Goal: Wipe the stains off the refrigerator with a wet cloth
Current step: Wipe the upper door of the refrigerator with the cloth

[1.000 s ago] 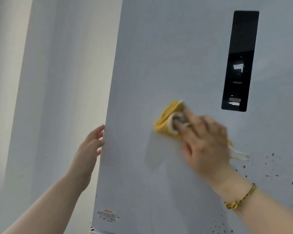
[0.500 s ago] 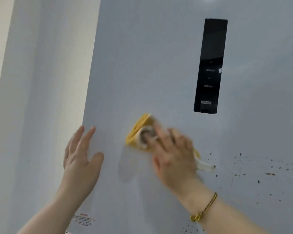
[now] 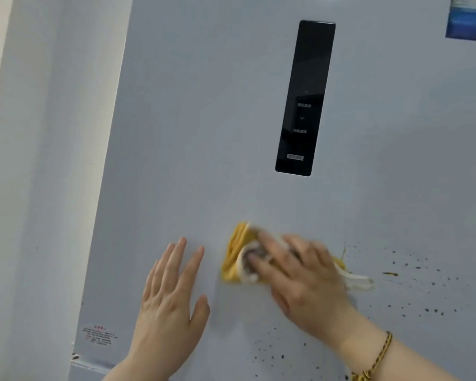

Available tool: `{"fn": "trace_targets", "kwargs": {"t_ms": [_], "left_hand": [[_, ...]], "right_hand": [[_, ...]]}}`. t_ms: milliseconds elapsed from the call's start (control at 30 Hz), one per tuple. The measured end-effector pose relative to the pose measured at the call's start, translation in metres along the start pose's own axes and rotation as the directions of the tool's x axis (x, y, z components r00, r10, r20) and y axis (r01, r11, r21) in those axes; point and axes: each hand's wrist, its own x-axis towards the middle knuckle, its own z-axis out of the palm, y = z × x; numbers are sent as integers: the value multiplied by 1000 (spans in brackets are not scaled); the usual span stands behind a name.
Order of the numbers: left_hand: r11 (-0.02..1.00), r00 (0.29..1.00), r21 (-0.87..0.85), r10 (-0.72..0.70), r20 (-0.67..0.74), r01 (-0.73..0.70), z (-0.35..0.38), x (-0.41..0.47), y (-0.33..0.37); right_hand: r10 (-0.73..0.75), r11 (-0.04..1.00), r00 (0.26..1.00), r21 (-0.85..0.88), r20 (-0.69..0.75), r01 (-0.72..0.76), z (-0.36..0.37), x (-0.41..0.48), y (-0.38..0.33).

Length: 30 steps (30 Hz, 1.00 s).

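Your right hand (image 3: 308, 281) is pressing, flat and ungripping, a crumpled yellow and white wet cloth (image 3: 235, 257) against the pale grey refrigerator door (image 3: 204, 133), just left of the dark splattered stains (image 3: 412, 273). Your left hand (image 3: 171, 295), spread and holding nothing, is bracing the door, likely steadying you. Open room is lying rightward, below the tall black glass control panel (image 3: 304, 97)
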Motion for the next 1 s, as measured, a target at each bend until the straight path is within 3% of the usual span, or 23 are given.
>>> {"fn": "trace_targets", "kwargs": {"t_ms": [67, 133, 200, 267, 333, 400, 467, 533, 600, 633, 700, 767, 833, 933, 1000], "left_hand": [[999, 1000, 40, -7, 1, 7, 6, -2, 2], [997, 1000, 68, -20, 3, 20, 10, -2, 3], [996, 1000, 90, -26, 8, 25, 13, -1, 5], [993, 999, 106, -50, 20, 47, 14, -1, 7], [992, 997, 109, -73, 26, 70, 16, -1, 10], [990, 996, 114, -88, 18, 85, 17, -1, 11], [987, 995, 129, -100, 4, 98, 17, 0, 12], [984, 994, 142, -110, -9, 110, 18, -1, 13], [984, 992, 128, -122, -30, 125, 21, -1, 15], [984, 990, 112, -134, -43, 138, 22, -2, 16], [983, 985, 83, -161, -55, 166, 25, -1, 19], [980, 981, 68, -186, -53, 189, 27, -1, 23], [978, 980, 78, -191, -54, 195, 27, -1, 26], [961, 963, 63, -270, -24, 271, 22, 1, 35], [948, 952, 91, -306, 1, 305, 20, 3, 40]], "right_hand": [[-174, 985, 983, 13, 52, 174, -7, -9, 12], [-185, 983, 981, -6, 52, 185, -14, -7, 35], [-13, 998, 1000, -58, 6, 13, -21, -4, 62], [226, 970, 972, -76, -65, -231, -25, -4, 73], [327, 941, 941, -64, -92, -333, -23, -15, 60], [233, 972, 972, -39, -24, -234, -19, -33, 37], [2, 1000, 998, 1, 55, -2, -20, -49, 25], [-175, 984, 979, 19, 100, 174, -26, -51, 36], [-220, 975, 970, -6, 99, 222, -31, -41, 55], [-170, 984, 982, -33, 81, 173, -32, -35, 65], [61, 995, 998, -74, -5, -61, -33, -22, 83], [268, 959, 960, -78, -79, -274, -32, -18, 86], [312, 946, 946, -69, -91, -318, -29, -27, 70], [58, 998, 998, -3, 7, -58, -28, -56, 41], [-170, 985, 982, 49, 78, 167, -32, -66, 43]]}}
